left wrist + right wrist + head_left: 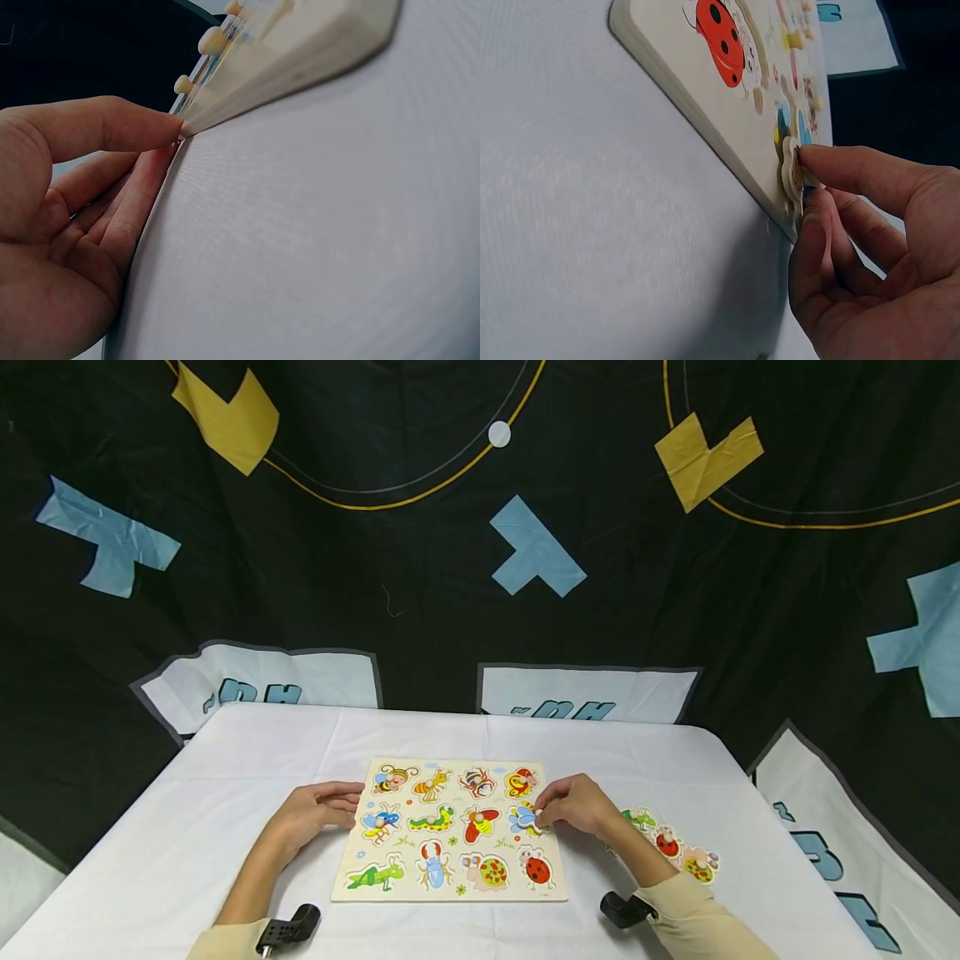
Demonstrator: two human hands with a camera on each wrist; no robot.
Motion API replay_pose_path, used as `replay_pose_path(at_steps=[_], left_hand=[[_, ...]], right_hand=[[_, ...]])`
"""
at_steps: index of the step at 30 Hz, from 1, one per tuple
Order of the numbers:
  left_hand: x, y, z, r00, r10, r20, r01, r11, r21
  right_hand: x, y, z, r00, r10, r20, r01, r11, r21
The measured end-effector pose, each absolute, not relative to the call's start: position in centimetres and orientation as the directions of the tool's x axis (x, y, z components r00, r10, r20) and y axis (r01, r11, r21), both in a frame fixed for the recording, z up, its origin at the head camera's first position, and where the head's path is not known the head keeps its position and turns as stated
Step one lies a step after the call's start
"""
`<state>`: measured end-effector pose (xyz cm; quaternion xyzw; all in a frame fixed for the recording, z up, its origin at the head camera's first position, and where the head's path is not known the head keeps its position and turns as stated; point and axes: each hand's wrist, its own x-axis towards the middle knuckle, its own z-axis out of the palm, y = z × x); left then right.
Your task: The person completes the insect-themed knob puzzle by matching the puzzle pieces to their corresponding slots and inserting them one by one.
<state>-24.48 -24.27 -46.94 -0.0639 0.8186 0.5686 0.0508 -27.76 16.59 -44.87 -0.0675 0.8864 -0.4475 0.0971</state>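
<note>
A wooden insect puzzle board [408,894] lies flat on the white-covered table. My right hand [583,804] pinches a blue-and-yellow winged insect puzzle piece [788,169] between thumb and fingers. That piece sits slightly tilted over its matching picture near the board's right edge. At the opposite edge, my left hand [313,812] touches the board with its thumb and fingertips, the fingers fairly straight. Knobbed pieces, such as the caterpillar [431,819] and the spider [477,782], fill the upper rows. In the bottom row, the ladybug picture [721,43] shows in its recess without a knob.
Right of the board, partly behind my right forearm, lie loose pieces: a green insect [639,817], a ladybug [666,842] and a snail [700,864]. A black curtain [420,568] hangs behind the table. Black wrist cameras [291,929] are strapped at both sleeves.
</note>
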Motion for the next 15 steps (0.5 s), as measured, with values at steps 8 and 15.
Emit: replay_pose_path(at_steps=[8, 15], left_hand=[[-24.5, -24.3, -47.0, -0.987, -0.046, -0.156, -0.162, 0.351, 0.922], [-24.5, -24.2, -46.8, -0.988, -0.049, -0.150, -0.157, 0.368, 0.917]], right_hand=[[-27.7, 16.0, -45.1, -0.964, -0.234, -0.126, -0.036, 0.587, -0.809], [-27.6, 15.5, -45.0, -0.959, -0.256, -0.121, -0.059, 0.599, -0.799]])
